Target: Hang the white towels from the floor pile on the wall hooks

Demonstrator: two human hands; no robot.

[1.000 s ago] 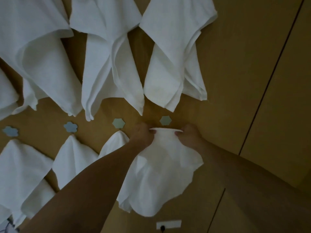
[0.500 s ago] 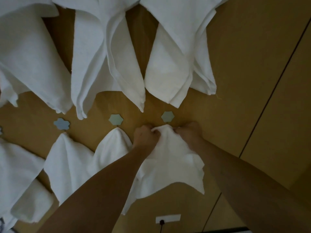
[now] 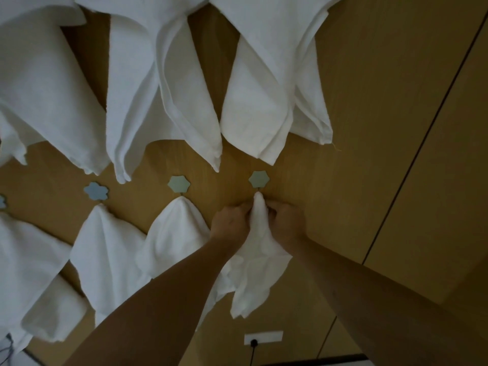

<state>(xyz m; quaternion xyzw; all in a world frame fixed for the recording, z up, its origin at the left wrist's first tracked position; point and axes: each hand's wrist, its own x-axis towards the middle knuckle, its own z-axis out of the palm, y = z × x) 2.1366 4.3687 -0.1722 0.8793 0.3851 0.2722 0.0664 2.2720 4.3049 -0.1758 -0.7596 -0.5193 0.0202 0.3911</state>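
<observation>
White towel [image 3: 257, 249] pinched at its bunched peak between left hand [image 3: 231, 220] and right hand [image 3: 286, 223], fingers closed tight on the cloth, tip touching the hook [image 3: 259, 178] on the wooden wall [image 3: 369, 128]

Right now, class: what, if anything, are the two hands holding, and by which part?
Both hands, left and right, pinch one white towel by its bunched top, just below the hook; the rest hangs loose.
</observation>
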